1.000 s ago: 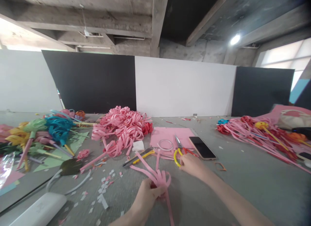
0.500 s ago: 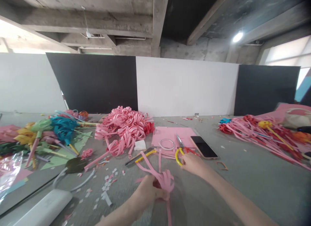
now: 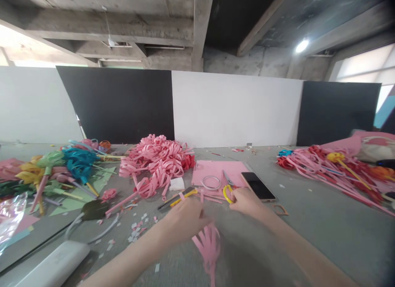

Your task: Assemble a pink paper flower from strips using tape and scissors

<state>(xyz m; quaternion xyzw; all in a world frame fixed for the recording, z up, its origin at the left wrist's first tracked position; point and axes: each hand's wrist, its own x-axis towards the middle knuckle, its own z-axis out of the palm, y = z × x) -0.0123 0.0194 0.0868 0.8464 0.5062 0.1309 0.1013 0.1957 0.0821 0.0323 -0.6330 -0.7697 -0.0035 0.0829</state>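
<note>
My left hand (image 3: pixel 189 215) is over the table at the centre, its fingers curled downward and blurred. Just below its fingertips, a fanned bundle of pink paper strips (image 3: pixel 208 248) narrows to a strip toward the front edge of the picture. Whether the fingers grip the bundle is unclear. My right hand (image 3: pixel 243 200) is closed at the yellow handle of a pair of scissors (image 3: pixel 228 179). The blades point away from me over a pink paper sheet (image 3: pixel 200 168). Beside them, a ring of pale tape or wire (image 3: pixel 211 182) lies on the sheet.
A phone (image 3: pixel 257 186) lies right of the sheet. Yellow-and-black cutters (image 3: pixel 179 197) are to the left. A heap of curled pink strips (image 3: pixel 157 163) stands behind, coloured paper flowers (image 3: pixel 77 161) farther left. A white power bank (image 3: pixel 58 264) is front left, more strips (image 3: pixel 317 167) right.
My left hand has moved up and away from me; the pink bundle now shows below it instead of in its grasp. My right hand has closed in on the scissors handle, which has shifted slightly.
</note>
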